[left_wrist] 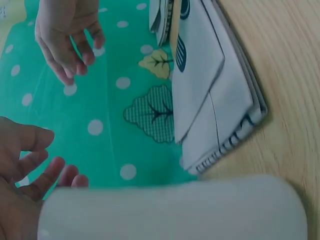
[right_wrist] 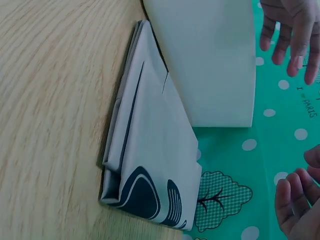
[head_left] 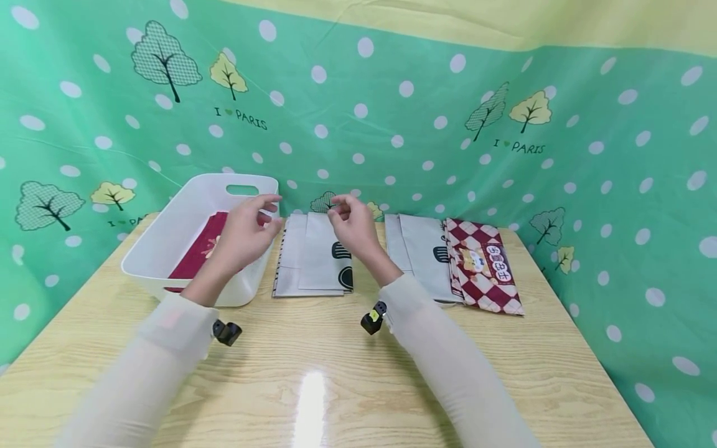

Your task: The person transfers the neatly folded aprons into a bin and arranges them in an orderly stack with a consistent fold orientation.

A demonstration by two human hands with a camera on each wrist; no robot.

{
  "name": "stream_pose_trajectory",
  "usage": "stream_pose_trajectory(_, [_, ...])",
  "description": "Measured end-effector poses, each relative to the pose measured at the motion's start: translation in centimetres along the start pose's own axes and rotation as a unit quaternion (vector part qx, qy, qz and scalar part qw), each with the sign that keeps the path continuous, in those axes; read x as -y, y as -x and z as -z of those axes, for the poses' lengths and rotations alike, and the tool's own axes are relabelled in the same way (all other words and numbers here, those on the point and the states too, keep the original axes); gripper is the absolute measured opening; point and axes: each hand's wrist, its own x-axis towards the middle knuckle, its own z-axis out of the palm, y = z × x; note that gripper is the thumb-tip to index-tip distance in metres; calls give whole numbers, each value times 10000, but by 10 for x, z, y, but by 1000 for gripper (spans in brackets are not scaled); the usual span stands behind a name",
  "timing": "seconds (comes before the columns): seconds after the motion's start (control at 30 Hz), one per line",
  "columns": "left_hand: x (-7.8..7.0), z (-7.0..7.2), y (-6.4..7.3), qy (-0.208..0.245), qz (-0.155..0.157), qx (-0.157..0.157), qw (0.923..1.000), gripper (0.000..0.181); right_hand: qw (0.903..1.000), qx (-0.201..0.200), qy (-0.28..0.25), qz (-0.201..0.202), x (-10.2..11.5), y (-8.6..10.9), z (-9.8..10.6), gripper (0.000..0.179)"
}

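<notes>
The folded pale cloth (head_left: 316, 264) lies at the middle of the far half of the table (head_left: 280, 367), just right of the basket (head_left: 241, 291). It is flat and in several layers, with dark utensil prints toward its right edge and a striped border along its left. The left hand (head_left: 246, 230) is raised up and to the left of it, in front of the basket's right side in the head view; its grip is loosely open, fingers partly bent, with nothing in it. The right hand (head_left: 356, 227) is raised by the cloth's far right corner, its grip likewise half open, fingers curving inward and holding nothing. The two hands face each other, well apart. Inside the white basket, at left, is a dark red cloth (head_left: 196, 252) with a small print, and the far wall has a handle slot. To the right lies a second folded pale cloth (head_left: 420, 255), and against its right edge a red-and-white checked cloth (head_left: 484, 274) with a cartoon animal. Behind everything hangs a green polka-dot curtain (head_left: 392, 112) with tree prints
</notes>
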Motion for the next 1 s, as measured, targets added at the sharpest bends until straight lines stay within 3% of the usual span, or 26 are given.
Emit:
stream_pose_trajectory(0.23, [-13, -27, 3, -501, -503, 216, 9972, 38, 9926, 416, 1102, 312, -9, 4, 5, 32])
stream_pose_trajectory(0.47, [-11, -53, 6, -859, -735, 661, 9914, 46, 9640, 1305, 2251, 540, -20, 2, 6, 41])
stream_pose_trajectory(0.6, [-3, -67, 7, -1275, -627, 1125, 9834, 53, 9395, 1824, 2842, 579, -27, 3, 4, 44])
stream_pose_trajectory(0.7, [4, -76, 8, -1750, -452, 1482, 9723, 57, 9177, 2229, 3231, 615, -33, 6, 2, 48])
stream_pose_trajectory(0.83, [8, -82, 12, -2267, 12, 1992, 9534, 62, 8896, 2741, 3601, 613, -39, 10, -2, 58])
stream_pose_trajectory(1.0, [11, -86, 16, -2449, 494, 2472, 9362, 64, 8574, 3267, 3941, 532, -45, 15, -7, 68])
